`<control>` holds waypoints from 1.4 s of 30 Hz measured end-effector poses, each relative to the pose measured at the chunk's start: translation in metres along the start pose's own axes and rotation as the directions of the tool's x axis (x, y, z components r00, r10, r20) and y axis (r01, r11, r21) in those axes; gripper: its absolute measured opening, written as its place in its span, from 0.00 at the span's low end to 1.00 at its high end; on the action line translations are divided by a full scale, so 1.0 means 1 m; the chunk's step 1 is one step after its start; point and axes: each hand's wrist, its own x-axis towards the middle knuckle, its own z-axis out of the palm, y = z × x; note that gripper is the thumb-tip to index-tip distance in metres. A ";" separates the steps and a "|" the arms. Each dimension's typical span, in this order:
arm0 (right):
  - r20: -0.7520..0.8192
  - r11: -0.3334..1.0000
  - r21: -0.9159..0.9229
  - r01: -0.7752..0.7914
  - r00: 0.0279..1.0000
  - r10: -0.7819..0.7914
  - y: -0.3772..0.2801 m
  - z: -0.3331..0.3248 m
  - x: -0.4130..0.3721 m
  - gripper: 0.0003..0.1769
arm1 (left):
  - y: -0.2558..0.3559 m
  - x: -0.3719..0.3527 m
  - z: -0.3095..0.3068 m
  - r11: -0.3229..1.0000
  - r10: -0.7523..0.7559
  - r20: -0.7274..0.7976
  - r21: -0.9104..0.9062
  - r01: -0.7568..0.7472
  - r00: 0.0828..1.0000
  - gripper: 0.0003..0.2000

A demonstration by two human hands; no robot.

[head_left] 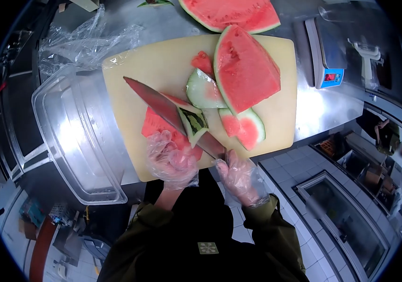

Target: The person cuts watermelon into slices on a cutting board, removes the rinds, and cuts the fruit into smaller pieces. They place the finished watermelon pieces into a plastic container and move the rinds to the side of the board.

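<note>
My right hand (pixel 241 178), in a clear plastic glove, is wrapped round the handle of a large knife (pixel 156 102). The blade points to the upper left, over the cream cutting board (pixel 276 127). A strip of green rind (pixel 193 123) lies against the blade. My left hand (pixel 170 157), also gloved, has its fingers curled on a red watermelon piece (pixel 156 123) left of the blade. Right of the knife are a large watermelon wedge (pixel 248 70), a pale rind piece (pixel 203 90), a small red chunk (pixel 202 62) and a rind-edged slice (pixel 243 128).
A clear plastic tub (pixel 76 141) stands left of the board, with crumpled plastic film (pixel 88 47) behind it. Another watermelon piece (pixel 234 13) is at the back. On the right is a scale (pixel 327 70) with a lit display. A person (pixel 384 134) shows at far right.
</note>
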 end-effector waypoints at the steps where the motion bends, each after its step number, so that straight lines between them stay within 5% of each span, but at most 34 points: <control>1: -0.032 1.000 -0.008 0.026 0.999 -0.026 0.002 0.001 0.008 0.16 | -0.001 0.000 -0.001 1.000 0.011 -0.004 0.010 -0.011 1.000 0.33; 6: -0.007 0.986 0.033 0.163 0.987 -0.163 -0.003 -0.010 0.041 0.11 | -0.001 -0.001 -0.004 0.998 0.046 0.001 0.035 -0.046 0.999 0.32; 8: 0.033 0.990 0.122 0.073 0.996 -0.077 -0.002 -0.010 0.042 0.11 | -0.001 0.001 -0.005 0.997 0.058 0.004 0.041 -0.058 0.998 0.32; 11: -0.107 0.981 0.096 0.170 0.981 -0.160 0.011 0.005 0.024 0.14 | -0.002 0.001 -0.006 0.996 0.067 0.006 0.064 -0.067 0.998 0.32; 13: -0.075 0.982 0.131 0.136 0.989 -0.127 0.012 0.007 0.001 0.17 | -0.003 0.002 -0.003 0.994 0.077 0.001 0.074 -0.077 0.997 0.32; 15: 0.169 0.965 0.249 -0.081 0.985 0.040 -0.009 -0.015 -0.013 0.20 | -0.004 0.003 0.000 0.993 0.085 -0.004 0.083 -0.085 0.996 0.32; 18: 0.304 0.917 0.339 -0.211 0.947 0.106 -0.017 -0.014 -0.015 0.24 | -0.006 0.005 0.001 0.991 0.096 -0.004 0.093 -0.096 0.995 0.32; 25: 0.396 0.905 0.279 -0.321 0.897 0.196 -0.025 -0.015 -0.009 0.21 | -0.006 0.004 -0.002 0.984 0.125 0.009 0.124 -0.125 0.992 0.32; 34: 0.334 0.932 0.224 -0.286 0.921 0.202 -0.020 -0.011 0.003 0.20 | -0.006 0.006 -0.006 0.977 0.147 0.039 0.149 -0.151 0.988 0.31; 37: 0.216 0.962 0.168 -0.216 0.960 0.178 -0.025 -0.016 0.013 0.19 | -0.007 0.009 -0.003 0.975 0.157 0.048 0.153 -0.163 0.986 0.31; 40: -0.075 0.979 0.201 -0.024 0.996 0.040 -0.002 0.023 0.017 0.19 | -0.005 0.014 -0.001 0.968 0.179 0.056 0.166 -0.186 0.982 0.31; 42: -0.208 0.918 0.372 0.135 0.976 -0.060 0.002 0.023 0.030 0.20 | -0.001 0.017 -0.004 0.959 0.206 0.075 0.185 -0.217 0.976 0.31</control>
